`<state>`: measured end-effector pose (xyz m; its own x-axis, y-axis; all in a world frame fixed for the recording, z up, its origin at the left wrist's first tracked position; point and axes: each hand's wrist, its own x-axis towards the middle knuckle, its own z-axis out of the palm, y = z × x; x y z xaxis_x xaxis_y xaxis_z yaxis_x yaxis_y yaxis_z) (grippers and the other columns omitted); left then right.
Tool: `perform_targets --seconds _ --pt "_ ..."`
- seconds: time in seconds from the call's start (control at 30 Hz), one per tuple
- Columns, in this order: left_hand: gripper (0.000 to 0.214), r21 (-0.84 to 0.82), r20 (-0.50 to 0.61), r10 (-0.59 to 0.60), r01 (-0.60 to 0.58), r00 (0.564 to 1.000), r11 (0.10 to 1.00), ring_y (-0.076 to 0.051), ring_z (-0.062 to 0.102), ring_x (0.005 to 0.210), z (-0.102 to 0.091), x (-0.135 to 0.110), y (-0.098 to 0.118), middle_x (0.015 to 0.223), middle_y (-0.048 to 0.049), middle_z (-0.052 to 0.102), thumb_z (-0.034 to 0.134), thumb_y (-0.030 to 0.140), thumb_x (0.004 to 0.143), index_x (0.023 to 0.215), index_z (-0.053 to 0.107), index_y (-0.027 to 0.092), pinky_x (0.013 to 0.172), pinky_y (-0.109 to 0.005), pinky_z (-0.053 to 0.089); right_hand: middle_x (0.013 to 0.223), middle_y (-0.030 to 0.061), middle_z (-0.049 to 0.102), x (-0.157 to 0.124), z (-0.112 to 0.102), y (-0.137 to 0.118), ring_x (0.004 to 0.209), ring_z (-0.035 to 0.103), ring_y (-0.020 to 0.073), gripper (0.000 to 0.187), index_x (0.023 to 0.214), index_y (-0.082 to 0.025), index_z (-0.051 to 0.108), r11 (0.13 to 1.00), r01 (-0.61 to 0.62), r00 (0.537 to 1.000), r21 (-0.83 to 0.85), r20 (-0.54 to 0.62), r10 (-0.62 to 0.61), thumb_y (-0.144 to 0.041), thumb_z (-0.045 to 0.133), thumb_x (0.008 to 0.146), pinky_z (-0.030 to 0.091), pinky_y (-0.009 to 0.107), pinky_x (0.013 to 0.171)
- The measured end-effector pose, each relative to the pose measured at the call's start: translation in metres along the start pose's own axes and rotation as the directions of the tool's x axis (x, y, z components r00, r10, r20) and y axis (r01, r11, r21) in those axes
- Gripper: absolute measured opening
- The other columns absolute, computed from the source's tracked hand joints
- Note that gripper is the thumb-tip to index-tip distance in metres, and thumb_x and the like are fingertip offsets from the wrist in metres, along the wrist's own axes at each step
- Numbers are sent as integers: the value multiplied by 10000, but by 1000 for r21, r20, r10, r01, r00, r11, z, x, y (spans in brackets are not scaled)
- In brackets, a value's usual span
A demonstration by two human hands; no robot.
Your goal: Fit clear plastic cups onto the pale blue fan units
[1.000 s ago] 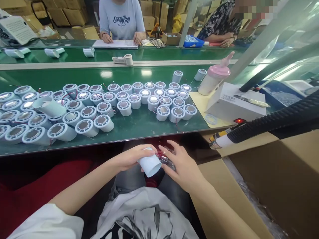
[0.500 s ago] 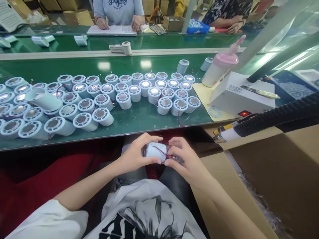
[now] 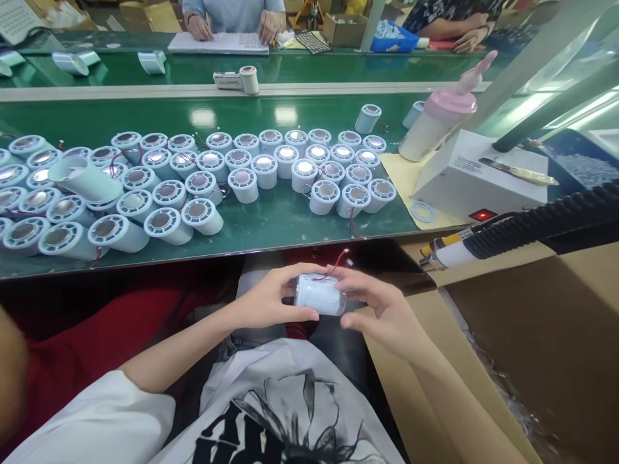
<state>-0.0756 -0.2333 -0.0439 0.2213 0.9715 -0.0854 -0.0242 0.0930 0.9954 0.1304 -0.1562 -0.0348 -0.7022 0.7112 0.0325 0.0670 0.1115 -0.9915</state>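
Note:
Over my lap, my left hand (image 3: 278,296) is wrapped around a light-blue cylinder (image 3: 316,295), thumb below and fingers above. The cylinder lies on its side, with clear plastic showing around its ends. A thin red wire (image 3: 340,259) with a small connector sticks up from it. My right hand (image 3: 380,306) is at the cylinder's right end, fingers curved and spread. Its fingertips reach the upper right edge, while the thumb stands apart below. Ahead on the green bench stand many similar light-blue cylinders (image 3: 244,185) with round metal discs on top and thin wires.
An open tube (image 3: 89,180) lies on the cylinders at left. At right are a pink-lidded bottle (image 3: 438,122), a white box with a red-lit switch (image 3: 476,167), a black hose (image 3: 541,222) and an open cardboard box (image 3: 541,322). Two people sit across the bench.
The cylinder has moved slightly right and turned, and now sits within the clear plastic. Its wire stands up above it instead of lying across it. My right hand has loosened and shifted right.

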Motion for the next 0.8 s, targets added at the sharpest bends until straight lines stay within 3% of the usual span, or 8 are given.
perform_targets --seconds 0.1,0.2,0.37,0.53,0.67,0.8 --pt "603 -125 19 -40 42 999 991 -230 572 1122 2 -4 2 1329 -91 520 746 263 708 1268 521 283 905 -350 504 1240 94 614 -6 -3 -1 1099 605 253 368 1039 -244 660 929 190 981 -318 96 -168 -230 776 690 498 379 942" --pt "664 -67 32 -42 44 999 997 -246 573 1119 0 -6 6 1342 -91 512 763 278 687 1296 500 298 874 -347 518 1246 81 612 -9 -4 -3 1108 601 230 337 1055 -240 610 912 211 977 -351 113 -182 -268 738 744 496 344 946" --pt "734 145 84 48 -60 995 988 -259 522 1182 -3 -9 14 1325 -96 525 789 266 652 1321 486 287 945 -353 476 1126 33 656 -11 -7 -7 992 634 176 338 1072 -258 565 956 103 989 -276 133 -68 -324 711 775 518 283 872" --pt "796 259 119 121 -148 985 954 -252 481 1236 -6 -11 13 1358 -87 500 792 224 647 1355 436 299 1011 -359 430 1143 21 624 -12 -7 -11 960 626 143 320 1091 -275 555 994 -30 987 -101 152 45 -335 683 803 522 232 818" --pt "833 331 147 219 -257 965 908 -240 426 1299 -9 -11 10 1406 -68 465 794 210 644 1372 403 313 1093 -366 346 1090 30 620 -10 -4 -11 963 614 155 295 1071 -265 562 992 -121 982 33 150 115 -383 657 817 524 245 806" --pt "819 366 168 234 -281 958 887 -244 420 1310 -10 -11 10 1418 -74 456 783 218 660 1379 400 303 1115 -381 316 1001 33 615 -8 -2 -12 924 607 151 316 1038 -239 549 961 -236 964 141 161 213 -428 654 807 525 227 753"
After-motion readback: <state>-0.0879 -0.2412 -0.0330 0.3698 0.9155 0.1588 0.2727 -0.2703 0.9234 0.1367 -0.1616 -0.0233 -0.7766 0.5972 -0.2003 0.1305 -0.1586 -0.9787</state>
